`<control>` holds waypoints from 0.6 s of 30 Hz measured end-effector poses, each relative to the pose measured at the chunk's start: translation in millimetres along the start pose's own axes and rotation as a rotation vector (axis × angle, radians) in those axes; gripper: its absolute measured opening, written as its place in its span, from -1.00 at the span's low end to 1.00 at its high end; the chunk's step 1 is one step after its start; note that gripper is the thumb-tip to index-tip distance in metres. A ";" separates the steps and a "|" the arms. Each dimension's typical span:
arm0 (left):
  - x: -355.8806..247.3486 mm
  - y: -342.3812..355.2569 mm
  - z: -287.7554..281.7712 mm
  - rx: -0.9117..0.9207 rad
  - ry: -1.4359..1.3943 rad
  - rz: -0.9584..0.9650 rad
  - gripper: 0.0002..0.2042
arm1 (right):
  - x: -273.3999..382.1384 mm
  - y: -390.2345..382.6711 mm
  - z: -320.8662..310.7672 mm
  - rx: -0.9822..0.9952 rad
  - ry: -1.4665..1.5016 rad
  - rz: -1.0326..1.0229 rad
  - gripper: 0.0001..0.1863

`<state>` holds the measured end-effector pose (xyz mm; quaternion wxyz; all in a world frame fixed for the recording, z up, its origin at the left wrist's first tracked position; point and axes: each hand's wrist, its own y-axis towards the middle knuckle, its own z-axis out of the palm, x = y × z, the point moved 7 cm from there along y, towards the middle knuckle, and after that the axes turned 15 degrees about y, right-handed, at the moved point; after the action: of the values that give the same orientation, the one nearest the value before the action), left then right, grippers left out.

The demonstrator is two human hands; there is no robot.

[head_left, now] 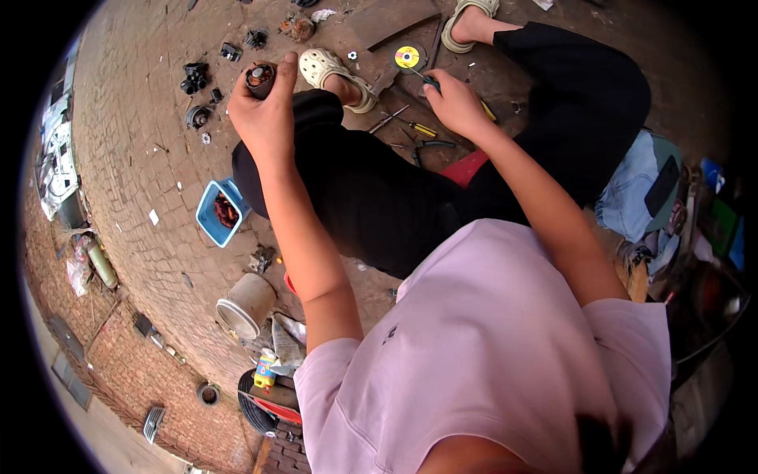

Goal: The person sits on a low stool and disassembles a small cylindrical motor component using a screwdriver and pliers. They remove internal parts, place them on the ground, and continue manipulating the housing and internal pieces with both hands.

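My left hand (pixel 260 107) grips a dark cylindrical metal part (pixel 260 77) with copper-coloured windings and a round centre, held up at the upper left. My right hand (pixel 454 103) is closed on a dark-handled tool (pixel 432 81), whose thin metal shaft points up and left, over the edge of a yellow-centred disc (pixel 407 58) on the ground. Below and between my hands lie a long thin rod (pixel 388 118), a yellow-handled screwdriver (pixel 423 129) and dark pliers (pixel 434 144). Beside the disc is a dark flat plate (pixel 391 20).
Several dark machine parts (pixel 194 78) lie on the brick paving at left. A blue basin (pixel 208 231) holds copper-coloured pieces, near a grey bucket (pixel 237 308). My legs (pixel 347 189) are folded around the tools. Blue cloth (pixel 624 182) and clutter lie at right.
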<state>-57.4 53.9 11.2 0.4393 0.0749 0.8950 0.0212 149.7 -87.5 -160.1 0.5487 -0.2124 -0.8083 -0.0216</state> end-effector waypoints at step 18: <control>-12.1 -10.1 13.8 0.187 0.050 0.033 -0.76 | -245.2 3.7 24.2 0.041 -0.707 0.471 -0.58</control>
<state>-40.4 41.7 11.2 0.4076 0.1297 0.9023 -0.0535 205.3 -156.0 -390.1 0.2319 -0.3747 -0.8763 0.1947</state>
